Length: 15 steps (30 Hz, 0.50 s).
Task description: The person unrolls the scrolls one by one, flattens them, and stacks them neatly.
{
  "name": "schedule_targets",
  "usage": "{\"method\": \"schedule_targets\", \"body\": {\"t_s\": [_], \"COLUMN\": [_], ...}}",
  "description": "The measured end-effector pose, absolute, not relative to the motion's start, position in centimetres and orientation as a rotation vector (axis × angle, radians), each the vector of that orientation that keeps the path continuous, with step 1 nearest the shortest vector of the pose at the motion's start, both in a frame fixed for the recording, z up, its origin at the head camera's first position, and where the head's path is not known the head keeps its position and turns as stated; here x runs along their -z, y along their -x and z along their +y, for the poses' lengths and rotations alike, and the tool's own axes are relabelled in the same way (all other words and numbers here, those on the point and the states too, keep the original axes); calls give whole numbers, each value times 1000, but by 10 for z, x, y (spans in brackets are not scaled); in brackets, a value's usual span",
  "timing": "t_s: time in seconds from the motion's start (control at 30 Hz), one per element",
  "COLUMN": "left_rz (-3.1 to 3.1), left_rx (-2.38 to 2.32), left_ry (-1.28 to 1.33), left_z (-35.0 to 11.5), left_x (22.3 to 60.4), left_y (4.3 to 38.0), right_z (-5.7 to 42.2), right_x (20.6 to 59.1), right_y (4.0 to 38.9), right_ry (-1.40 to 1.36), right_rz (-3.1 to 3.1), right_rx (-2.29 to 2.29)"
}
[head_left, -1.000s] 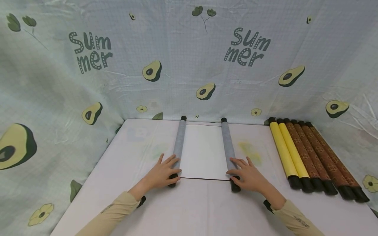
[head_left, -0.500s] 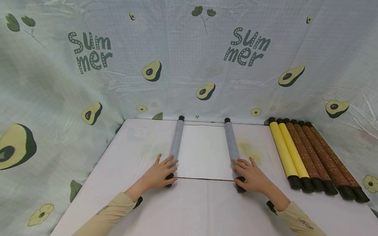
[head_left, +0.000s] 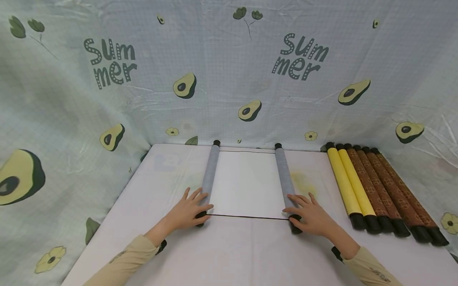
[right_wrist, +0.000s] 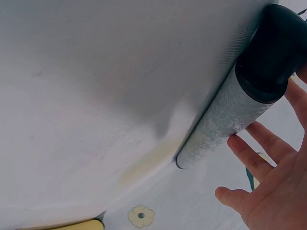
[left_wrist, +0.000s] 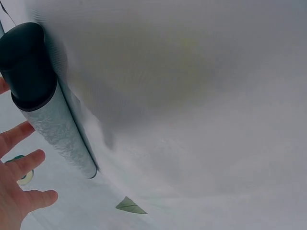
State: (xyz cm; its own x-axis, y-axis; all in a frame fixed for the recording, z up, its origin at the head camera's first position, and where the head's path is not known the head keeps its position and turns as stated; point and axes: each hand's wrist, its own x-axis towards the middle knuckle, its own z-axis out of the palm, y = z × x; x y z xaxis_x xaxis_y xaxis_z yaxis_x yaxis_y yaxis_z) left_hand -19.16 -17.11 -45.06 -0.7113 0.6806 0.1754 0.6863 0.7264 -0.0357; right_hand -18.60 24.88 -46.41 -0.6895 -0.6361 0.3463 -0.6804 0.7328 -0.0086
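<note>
On the pale surface, a grey scroll is lying partly unrolled in the middle, its white sheet being edged by thin dark lines at the near and far ends and flanked by two rolled sides. The left roll is being touched towards its near end by the left hand, whose fingers are being held spread, laid against the roll and its black end knob rather than wrapped round them. The right roll is being touched in the same manner by the right hand, its fingers also being held spread. Well apart to the right, two yellow rolls and four brown patterned rolls are lying side by side. The surface is being backed by an avocado-printed fabric.
</note>
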Motion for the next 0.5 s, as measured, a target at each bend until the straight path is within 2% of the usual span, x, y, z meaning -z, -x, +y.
{"method": "schedule_targets", "body": {"t_s": [0.5], "left_rz": [-2701], "left_rx": [32], "left_ry": [1105], "left_z": [-184], "left_x": [450], "left_y": [187], "right_z": [259], "right_x": [463], "right_y": [179], "right_ry": [-1008], "right_rz": [-2589], "right_rx": [-239]}}
